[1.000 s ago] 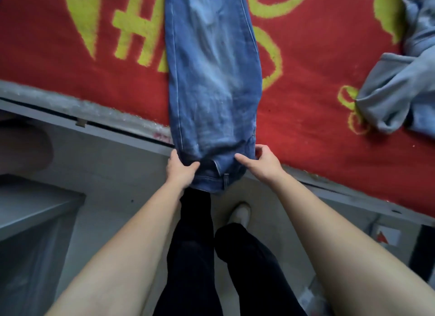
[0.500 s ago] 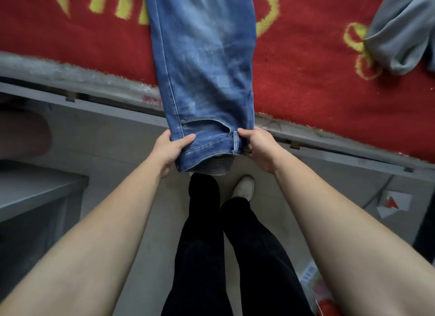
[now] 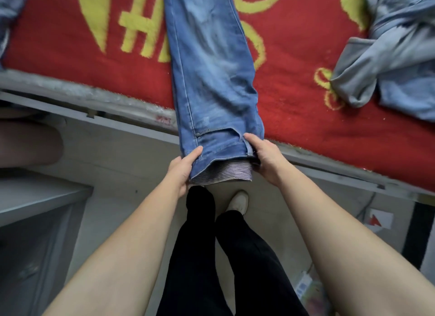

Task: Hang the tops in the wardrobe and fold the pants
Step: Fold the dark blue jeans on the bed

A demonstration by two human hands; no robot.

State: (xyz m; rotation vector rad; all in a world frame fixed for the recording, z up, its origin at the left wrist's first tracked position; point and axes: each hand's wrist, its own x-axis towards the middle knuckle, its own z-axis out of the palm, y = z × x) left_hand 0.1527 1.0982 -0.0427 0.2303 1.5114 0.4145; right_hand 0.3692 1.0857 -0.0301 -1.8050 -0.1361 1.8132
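Head view: the jeans (image 3: 211,80) lie lengthwise on the red blanket (image 3: 306,127), waistband overhanging its edge. The left hand (image 3: 181,170) and right hand (image 3: 264,158) each pinch a waistband corner. Denim seems heavy, limp, grippy; the thick waistband likely holds best.

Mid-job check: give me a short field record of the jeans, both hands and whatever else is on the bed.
jeans: laid out long in a narrow strip on the red blanket, waistband end overhanging the bed edge, striped lining showing
left hand: grips the waistband's left corner, thumb on top
right hand: grips the waistband's right corner
pale blue garment: crumpled on the blanket, right of the jeans, not touching them
fold status: not yet folded crosswise
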